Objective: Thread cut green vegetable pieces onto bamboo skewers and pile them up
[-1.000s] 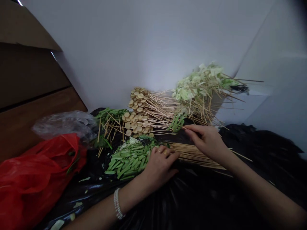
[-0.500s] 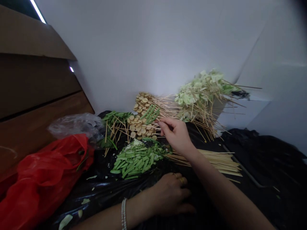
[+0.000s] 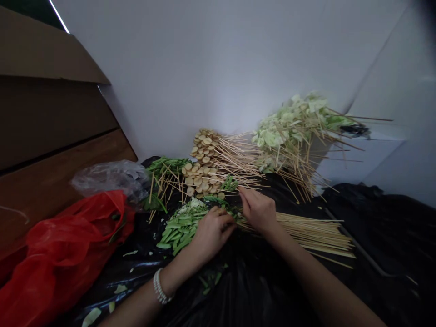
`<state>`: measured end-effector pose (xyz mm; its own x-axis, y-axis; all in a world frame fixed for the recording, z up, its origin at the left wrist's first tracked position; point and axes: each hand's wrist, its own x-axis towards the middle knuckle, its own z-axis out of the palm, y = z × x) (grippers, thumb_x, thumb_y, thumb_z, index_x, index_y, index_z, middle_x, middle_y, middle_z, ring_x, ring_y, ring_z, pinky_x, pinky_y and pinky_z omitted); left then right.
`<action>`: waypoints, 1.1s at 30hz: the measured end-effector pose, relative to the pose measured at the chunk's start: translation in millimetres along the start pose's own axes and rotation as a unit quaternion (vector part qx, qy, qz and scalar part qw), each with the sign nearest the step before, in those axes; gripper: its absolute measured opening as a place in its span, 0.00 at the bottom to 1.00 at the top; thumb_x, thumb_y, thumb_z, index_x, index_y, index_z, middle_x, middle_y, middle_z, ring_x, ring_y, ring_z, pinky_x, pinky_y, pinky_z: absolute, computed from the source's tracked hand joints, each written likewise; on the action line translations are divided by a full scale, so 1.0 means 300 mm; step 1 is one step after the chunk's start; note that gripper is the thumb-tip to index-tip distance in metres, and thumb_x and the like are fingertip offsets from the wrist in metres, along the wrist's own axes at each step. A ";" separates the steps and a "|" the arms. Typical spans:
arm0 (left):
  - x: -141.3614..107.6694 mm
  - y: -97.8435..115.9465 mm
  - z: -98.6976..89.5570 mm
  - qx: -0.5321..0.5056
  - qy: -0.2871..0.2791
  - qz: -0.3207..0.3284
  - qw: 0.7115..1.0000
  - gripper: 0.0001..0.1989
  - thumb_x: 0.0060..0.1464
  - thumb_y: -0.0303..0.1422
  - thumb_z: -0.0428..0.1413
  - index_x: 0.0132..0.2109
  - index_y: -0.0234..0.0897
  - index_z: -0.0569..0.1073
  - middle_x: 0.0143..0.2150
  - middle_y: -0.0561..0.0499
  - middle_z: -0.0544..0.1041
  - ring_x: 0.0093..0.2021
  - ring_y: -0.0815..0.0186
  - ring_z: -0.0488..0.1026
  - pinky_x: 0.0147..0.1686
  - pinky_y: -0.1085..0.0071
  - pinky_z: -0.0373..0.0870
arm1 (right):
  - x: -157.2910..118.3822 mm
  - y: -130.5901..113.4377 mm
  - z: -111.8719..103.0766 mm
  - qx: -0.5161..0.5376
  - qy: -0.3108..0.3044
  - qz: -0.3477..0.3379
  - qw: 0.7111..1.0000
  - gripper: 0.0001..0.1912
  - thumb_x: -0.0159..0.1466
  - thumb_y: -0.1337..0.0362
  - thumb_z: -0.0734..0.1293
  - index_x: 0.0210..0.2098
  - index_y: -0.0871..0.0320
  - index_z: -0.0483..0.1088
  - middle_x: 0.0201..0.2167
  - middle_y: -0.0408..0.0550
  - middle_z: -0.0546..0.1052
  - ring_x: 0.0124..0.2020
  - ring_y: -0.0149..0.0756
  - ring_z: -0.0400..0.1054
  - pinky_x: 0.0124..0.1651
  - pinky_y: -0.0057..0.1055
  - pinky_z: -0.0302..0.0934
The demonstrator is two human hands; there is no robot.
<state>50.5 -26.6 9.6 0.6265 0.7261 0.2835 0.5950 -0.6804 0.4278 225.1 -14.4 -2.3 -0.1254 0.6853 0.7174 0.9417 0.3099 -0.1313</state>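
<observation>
Black plastic (image 3: 259, 286) spreads before a pale wall (image 3: 177, 68) — just right of the skewered round slices (image 3: 200, 179), the right hand (image 3: 259, 211) pinches a skewer of green pieces (image 3: 229, 183) in its grip. Nearer, the left hand (image 3: 211, 231) bends over the cut greens (image 3: 180, 225); whether its grip holds anything, I cannot tell.

On black plastic sheet (image 3: 245, 295): cut green pieces (image 3: 180, 222), bare sticks (image 3: 316, 234), 1 red bag (image 3: 68, 240).

Near the back of the table (image 3: 252, 281), slice skewers (image 3: 203, 177) lie left of leaf skewers (image 3: 289, 125), behind cut greens (image 3: 180, 225).
</observation>
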 end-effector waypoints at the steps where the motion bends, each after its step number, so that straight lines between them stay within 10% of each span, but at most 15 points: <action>1: 0.005 -0.018 0.004 0.036 0.007 -0.012 0.999 0.08 0.57 0.33 0.54 0.35 0.37 0.77 0.34 0.47 0.74 0.40 0.60 0.69 0.39 0.66 0.64 | 0.004 -0.003 -0.010 -0.011 -0.002 -0.006 1.000 0.16 0.69 0.66 0.56 0.47 0.59 0.73 0.34 0.50 0.79 0.35 0.32 0.72 0.40 0.24 0.60; 15: -0.009 -0.065 0.019 0.183 0.034 0.028 0.982 0.10 0.60 0.33 0.50 0.43 0.40 0.76 0.36 0.47 0.75 0.43 0.57 0.67 0.41 0.61 0.60 | -0.009 -0.031 -0.046 -0.078 0.008 -0.125 0.989 0.15 0.66 0.67 0.59 0.48 0.60 0.72 0.28 0.46 0.76 0.28 0.32 0.67 0.33 0.30 0.53; 23: -0.003 -0.114 -0.001 -0.123 0.116 -0.010 0.986 0.08 0.59 0.30 0.50 0.38 0.36 0.74 0.36 0.48 0.74 0.38 0.64 0.70 0.40 0.68 0.65 | -0.017 -0.033 -0.036 0.009 0.005 -0.069 0.998 0.14 0.68 0.66 0.58 0.47 0.60 0.72 0.34 0.49 0.80 0.33 0.31 0.72 0.38 0.26 0.60; 27: 0.003 -0.143 -0.017 -0.335 0.182 -0.116 0.917 0.06 0.54 0.34 0.56 0.35 0.35 0.72 0.31 0.52 0.73 0.33 0.67 0.69 0.35 0.71 0.65 | -0.019 -0.054 -0.034 0.069 0.003 -0.048 0.996 0.14 0.68 0.65 0.58 0.48 0.60 0.72 0.39 0.50 0.80 0.36 0.32 0.74 0.42 0.26 0.64; 33: 0.003 -0.160 -0.019 -0.644 0.138 -0.208 0.723 0.16 0.42 0.36 0.67 0.35 0.34 0.71 0.28 0.57 0.71 0.28 0.75 0.68 0.32 0.77 0.65 | -0.020 -0.070 -0.034 0.145 -0.015 -0.043 0.988 0.14 0.67 0.63 0.60 0.47 0.60 0.72 0.41 0.51 0.80 0.39 0.35 0.75 0.46 0.29 0.66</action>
<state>19.7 7.1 -5.9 0.2981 0.9544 -0.0154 -0.3697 0.1303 0.9200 209.3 -31.7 3.0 -0.2141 0.6658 0.7148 0.7987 0.5406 -0.2642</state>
